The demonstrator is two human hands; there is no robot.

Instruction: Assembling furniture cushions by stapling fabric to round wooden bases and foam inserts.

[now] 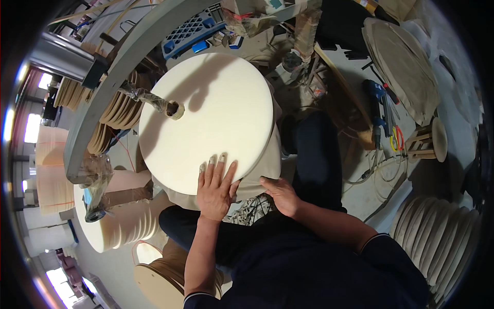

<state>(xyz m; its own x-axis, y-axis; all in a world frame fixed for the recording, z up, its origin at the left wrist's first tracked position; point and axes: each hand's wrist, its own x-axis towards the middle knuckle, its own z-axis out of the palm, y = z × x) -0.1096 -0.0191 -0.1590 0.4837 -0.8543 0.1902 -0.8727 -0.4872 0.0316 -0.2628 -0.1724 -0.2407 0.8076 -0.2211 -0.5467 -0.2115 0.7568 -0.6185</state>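
Observation:
A round white foam pad (231, 108) lies in front of me, with beige fabric (274, 159) showing beneath its right and near edges. My left hand (215, 190) rests flat on the near part of the pad, fingers stretched out and slightly apart. At the pad's near right, my right hand (282, 195) is closed at the fabric's edge, its thumb and fingers pinching the cloth. A rod wrapped in clear film (154, 100) reaches down from a metal cylinder (64, 56) and meets the pad left of its middle. What supports the pad is hidden.
A curved grey frame (92, 118) arches round the left and far sides. Stacked foam discs (118, 221) stand at left, round boards (159, 283) near left. On the right lie a blue power tool (374, 100), scissors (396, 139), grey covers (401, 67) and stacked grey discs (435, 242).

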